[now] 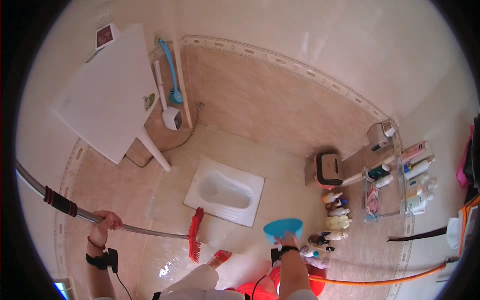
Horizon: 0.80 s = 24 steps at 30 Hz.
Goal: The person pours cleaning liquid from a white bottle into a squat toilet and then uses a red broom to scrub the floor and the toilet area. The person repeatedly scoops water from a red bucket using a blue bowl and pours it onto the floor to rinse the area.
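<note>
My left hand (pixel 108 220) grips the metal handle of a red push broom (pixel 194 238), whose bristled head rests on the wet tiled floor beside the front edge of a white squat toilet (pixel 225 191). In my right hand (pixel 287 238) is a blue plastic basin or scoop (pixel 283 228), held to the right of the toilet; its contents cannot be made out. A wristband with a small black device sits on each wrist.
Several bottles (pixel 337 222) line the right wall below a glass shelf (pixel 386 213) of toiletries. A lidded bin (pixel 329 169) stands in the corner. Red buckets (pixel 258 290) and an orange hose (pixel 378 282) are near my right arm. A white washing appliance or cabinet (pixel 108 93) stands left.
</note>
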Each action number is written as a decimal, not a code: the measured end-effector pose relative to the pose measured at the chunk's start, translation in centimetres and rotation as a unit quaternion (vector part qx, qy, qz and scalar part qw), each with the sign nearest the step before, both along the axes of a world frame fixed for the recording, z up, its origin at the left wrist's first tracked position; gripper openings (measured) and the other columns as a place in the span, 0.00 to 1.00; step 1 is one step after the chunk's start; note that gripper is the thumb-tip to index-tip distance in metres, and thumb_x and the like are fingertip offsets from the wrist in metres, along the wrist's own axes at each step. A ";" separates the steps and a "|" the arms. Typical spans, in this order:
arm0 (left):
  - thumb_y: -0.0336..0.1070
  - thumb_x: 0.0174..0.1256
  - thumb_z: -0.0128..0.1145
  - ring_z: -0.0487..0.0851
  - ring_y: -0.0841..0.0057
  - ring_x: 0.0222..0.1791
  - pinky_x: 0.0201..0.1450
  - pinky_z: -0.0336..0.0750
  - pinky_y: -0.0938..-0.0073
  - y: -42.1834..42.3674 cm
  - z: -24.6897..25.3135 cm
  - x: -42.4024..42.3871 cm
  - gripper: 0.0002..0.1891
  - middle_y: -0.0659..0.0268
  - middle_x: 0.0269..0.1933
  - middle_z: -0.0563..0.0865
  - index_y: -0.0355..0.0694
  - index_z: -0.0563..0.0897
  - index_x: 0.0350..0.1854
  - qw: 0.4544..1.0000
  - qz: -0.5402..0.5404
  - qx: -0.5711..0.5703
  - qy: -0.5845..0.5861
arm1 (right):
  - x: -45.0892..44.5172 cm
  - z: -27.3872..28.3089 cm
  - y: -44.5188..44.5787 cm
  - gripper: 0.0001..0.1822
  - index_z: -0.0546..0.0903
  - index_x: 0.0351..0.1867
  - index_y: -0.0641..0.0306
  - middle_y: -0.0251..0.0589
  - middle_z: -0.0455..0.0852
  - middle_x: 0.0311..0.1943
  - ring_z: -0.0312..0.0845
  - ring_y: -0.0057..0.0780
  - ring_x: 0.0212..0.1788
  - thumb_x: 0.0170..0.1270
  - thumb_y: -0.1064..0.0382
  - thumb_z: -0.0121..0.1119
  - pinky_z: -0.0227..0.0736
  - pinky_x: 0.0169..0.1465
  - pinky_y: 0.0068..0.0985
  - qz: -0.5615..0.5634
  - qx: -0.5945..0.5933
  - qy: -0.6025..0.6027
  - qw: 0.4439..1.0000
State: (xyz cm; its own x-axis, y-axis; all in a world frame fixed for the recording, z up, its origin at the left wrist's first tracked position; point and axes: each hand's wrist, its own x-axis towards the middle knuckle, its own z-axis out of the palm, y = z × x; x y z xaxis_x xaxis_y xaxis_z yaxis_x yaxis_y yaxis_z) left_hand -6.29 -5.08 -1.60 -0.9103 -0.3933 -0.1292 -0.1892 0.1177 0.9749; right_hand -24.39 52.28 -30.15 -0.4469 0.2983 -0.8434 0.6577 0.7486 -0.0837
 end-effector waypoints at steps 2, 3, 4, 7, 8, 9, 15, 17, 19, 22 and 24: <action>0.44 0.61 0.56 0.76 0.73 0.21 0.25 0.66 0.75 -0.5 -0.8 -0.1 0.22 0.63 0.15 0.74 0.37 0.71 0.11 0.999 0.002 0.027 0.023 | -7.1 0.6 -3.6 0.31 0.78 0.52 0.56 0.42 0.77 0.56 0.76 0.37 0.52 0.50 0.39 0.64 0.74 0.50 0.41 0.399 0.219 -0.050 0.889; 0.44 0.61 0.56 0.76 0.73 0.21 0.25 0.65 0.75 -0.5 -1.1 -0.5 0.23 0.63 0.15 0.74 0.37 0.71 0.11 0.999 0.000 0.026 0.026 | -10.8 0.4 -4.0 0.35 0.69 0.58 0.55 0.45 0.70 0.60 0.70 0.42 0.57 0.52 0.41 0.62 0.68 0.55 0.45 0.316 0.219 -0.012 0.923; 0.45 0.61 0.56 0.76 0.72 0.21 0.25 0.65 0.75 -0.3 -1.4 -1.3 0.23 0.63 0.15 0.74 0.37 0.70 0.10 0.999 -0.006 0.027 0.029 | -14.2 0.5 -3.6 0.39 0.59 0.64 0.55 0.49 0.63 0.64 0.64 0.47 0.61 0.55 0.43 0.59 0.62 0.59 0.48 0.225 0.219 0.025 0.949; 0.45 0.61 0.56 0.76 0.73 0.21 0.25 0.65 0.76 -0.1 -0.1 0.4 0.23 0.63 0.15 0.74 0.37 0.71 0.11 1.000 0.006 0.009 0.017 | -17.8 2.7 -7.4 0.45 0.46 0.71 0.62 0.58 0.52 0.68 0.53 0.57 0.67 0.59 0.48 0.55 0.53 0.66 0.51 -0.259 0.062 0.314 0.911; 0.45 0.61 0.56 0.76 0.73 0.21 0.25 0.65 0.76 -0.1 0.1 0.8 0.22 0.63 0.16 0.75 0.37 0.71 0.11 1.000 0.007 0.006 0.017 | -17.9 3.2 -8.1 0.45 0.45 0.70 0.66 0.61 0.51 0.68 0.51 0.59 0.68 0.60 0.49 0.55 0.51 0.66 0.51 -0.350 0.041 0.386 0.853; 0.44 0.61 0.56 0.76 0.74 0.21 0.26 0.65 0.76 0.0 0.1 0.0 0.22 0.63 0.16 0.75 0.37 0.72 0.12 1.000 -0.004 0.001 0.016 | -18.6 2.9 -6.5 0.45 0.44 0.70 0.68 0.61 0.51 0.68 0.51 0.58 0.68 0.60 0.49 0.54 0.51 0.67 0.50 -0.259 0.139 0.371 0.881; 0.41 0.62 0.56 0.75 0.77 0.22 0.28 0.66 0.77 1.7 0.8 -0.4 0.17 0.64 0.19 0.78 0.36 0.77 0.17 0.999 -0.041 -0.003 0.001 | -5.3 -1.1 2.0 0.34 0.53 0.65 0.64 0.57 0.62 0.61 0.61 0.54 0.60 0.60 0.56 0.50 0.63 0.54 0.48 -0.097 0.178 0.303 0.931; 0.40 0.62 0.55 0.75 0.77 0.23 0.28 0.66 0.77 2.6 1.9 -0.2 0.16 0.64 0.20 0.78 0.36 0.78 0.18 0.999 -0.048 -0.011 -0.019 | 5.0 -3.0 4.6 0.29 0.57 0.63 0.63 0.54 0.66 0.57 0.66 0.53 0.56 0.60 0.60 0.48 0.69 0.48 0.48 -0.406 -0.097 0.348 0.839; 0.39 0.62 0.56 0.75 0.78 0.24 0.29 0.67 0.76 3.9 2.4 -0.4 0.15 0.65 0.21 0.79 0.36 0.78 0.18 0.996 -0.084 -0.017 -0.023 | 16.2 -4.5 7.4 0.26 0.61 0.61 0.61 0.52 0.70 0.54 0.70 0.53 0.51 0.60 0.65 0.47 0.75 0.42 0.47 -0.572 -0.240 0.313 0.719; 0.39 0.63 0.55 0.75 0.79 0.24 0.29 0.69 0.77 7.9 2.4 -3.9 0.15 0.65 0.22 0.79 0.37 0.78 0.20 0.986 -0.165 -0.019 -0.015 | 34.1 -10.8 15.1 0.24 0.64 0.59 0.64 0.52 0.75 0.51 0.74 0.55 0.48 0.58 0.69 0.42 0.82 0.38 0.48 -0.749 -0.317 0.306 0.495; 0.38 0.63 0.55 0.76 0.78 0.24 0.30 0.70 0.77 9.3 3.4 -2.7 0.13 0.64 0.23 0.80 0.36 0.78 0.22 0.987 -0.153 -0.041 -0.031 | 44.2 -9.6 14.6 0.25 0.64 0.59 0.68 0.56 0.73 0.54 0.74 0.58 0.49 0.57 0.67 0.40 0.79 0.40 0.56 -0.762 -0.246 0.294 0.521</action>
